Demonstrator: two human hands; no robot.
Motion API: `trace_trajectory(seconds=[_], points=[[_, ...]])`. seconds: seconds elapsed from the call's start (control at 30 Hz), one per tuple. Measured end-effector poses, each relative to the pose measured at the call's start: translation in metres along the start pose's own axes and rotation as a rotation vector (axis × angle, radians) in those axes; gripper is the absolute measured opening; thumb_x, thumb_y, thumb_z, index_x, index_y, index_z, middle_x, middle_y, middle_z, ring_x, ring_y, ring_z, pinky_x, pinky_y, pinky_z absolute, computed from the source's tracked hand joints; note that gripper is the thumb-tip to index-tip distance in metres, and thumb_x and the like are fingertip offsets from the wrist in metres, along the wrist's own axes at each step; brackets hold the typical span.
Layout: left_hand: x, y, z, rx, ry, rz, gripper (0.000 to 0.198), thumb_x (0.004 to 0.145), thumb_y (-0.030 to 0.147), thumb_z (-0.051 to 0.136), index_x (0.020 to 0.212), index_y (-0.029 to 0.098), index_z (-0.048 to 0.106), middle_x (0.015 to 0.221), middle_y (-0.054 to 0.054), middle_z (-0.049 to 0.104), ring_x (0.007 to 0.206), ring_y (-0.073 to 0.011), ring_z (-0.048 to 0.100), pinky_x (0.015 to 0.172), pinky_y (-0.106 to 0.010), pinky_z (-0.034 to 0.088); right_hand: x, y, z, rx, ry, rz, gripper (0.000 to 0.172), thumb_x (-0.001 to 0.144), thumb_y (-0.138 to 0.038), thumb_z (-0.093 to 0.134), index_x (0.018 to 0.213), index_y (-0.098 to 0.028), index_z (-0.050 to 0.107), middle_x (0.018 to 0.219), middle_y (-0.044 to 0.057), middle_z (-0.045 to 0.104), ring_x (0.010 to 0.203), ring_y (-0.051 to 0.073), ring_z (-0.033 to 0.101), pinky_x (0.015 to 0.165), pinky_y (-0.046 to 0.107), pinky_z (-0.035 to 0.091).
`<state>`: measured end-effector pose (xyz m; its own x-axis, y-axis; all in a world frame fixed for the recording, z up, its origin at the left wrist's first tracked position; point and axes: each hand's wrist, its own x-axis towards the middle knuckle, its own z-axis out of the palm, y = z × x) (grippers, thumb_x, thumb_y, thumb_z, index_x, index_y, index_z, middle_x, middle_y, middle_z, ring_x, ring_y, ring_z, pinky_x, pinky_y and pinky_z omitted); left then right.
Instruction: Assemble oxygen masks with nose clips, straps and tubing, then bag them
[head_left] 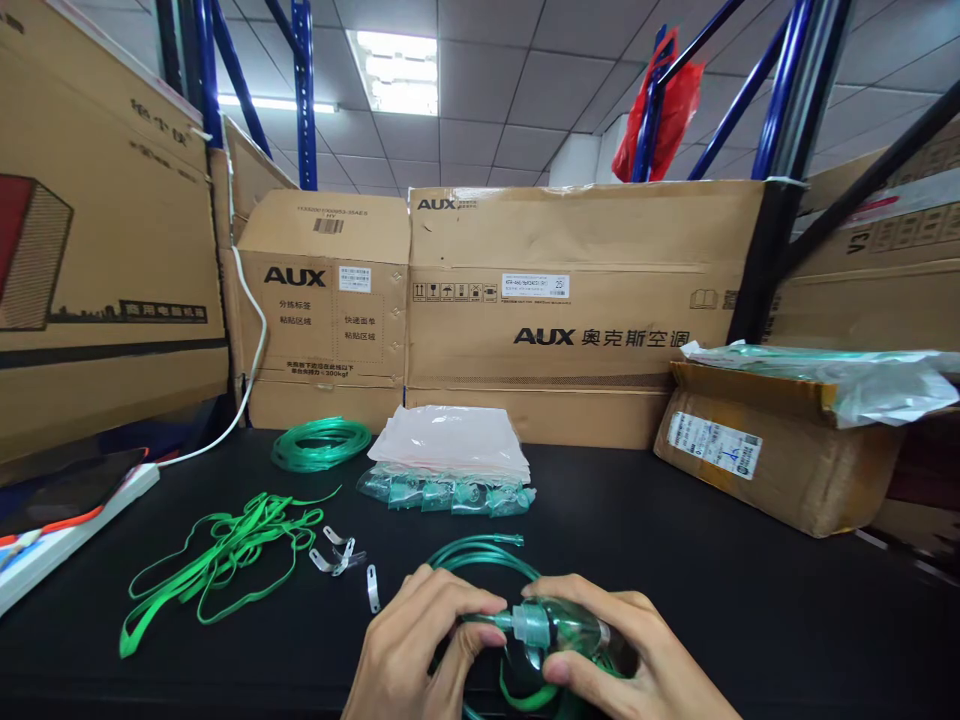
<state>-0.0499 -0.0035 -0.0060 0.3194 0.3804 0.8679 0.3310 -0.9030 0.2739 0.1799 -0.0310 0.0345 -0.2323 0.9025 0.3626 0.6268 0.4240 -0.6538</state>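
Observation:
At the front of the black table, my right hand (622, 640) is closed around a clear green oxygen mask (574, 625). A pale green connector (531, 625) sticks out from the mask toward the left. My left hand (431, 640) pinches the end of the green tubing (487, 620) at that connector; how far the tube sits in it I cannot tell. More of the tubing (480, 550) loops behind my hands, one tip lying free. A green strap (529, 698) hangs under the mask. The palms hide part of the mask and tube.
Left of my hands lie tangled green straps (251, 545) and several small metal clips (373, 588). Coiled green tubing (321, 443) and a stack of bagged pieces (450, 465) stand farther back. A cardboard box (772, 450) is at right, a power strip (82, 535) at left.

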Motion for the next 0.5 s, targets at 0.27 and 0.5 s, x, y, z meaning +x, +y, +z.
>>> trace_trajectory(seconds=[0.27, 0.5], points=[[-0.006, 0.0, 0.011, -0.004, 0.076, -0.043, 0.016, 0.101, 0.008, 0.059, 0.107, 0.022, 0.064, 0.085, 0.0, 0.072, 0.075, -0.0184, 0.065, 0.073, -0.032, 0.044, -0.001, 0.005, 0.003, -0.064, 0.022, 0.043, 0.026, 0.076, -0.043, 0.087, 0.101, -0.042, 0.082, 0.102, -0.01, 0.084, 0.092, 0.023, 0.075, 0.085, 0.027, 0.056], [-0.006, -0.001, 0.009, 0.047, 0.048, -0.007, 0.015, 0.1, 0.008, 0.059, 0.106, 0.021, 0.062, 0.082, -0.001, 0.071, 0.07, -0.0186, 0.063, 0.071, -0.032, 0.043, -0.001, 0.006, 0.005, -0.087, 0.051, 0.001, 0.028, 0.073, -0.036, 0.09, 0.099, -0.041, 0.082, 0.099, -0.011, 0.085, 0.089, 0.022, 0.077, 0.081, 0.024, 0.057]])
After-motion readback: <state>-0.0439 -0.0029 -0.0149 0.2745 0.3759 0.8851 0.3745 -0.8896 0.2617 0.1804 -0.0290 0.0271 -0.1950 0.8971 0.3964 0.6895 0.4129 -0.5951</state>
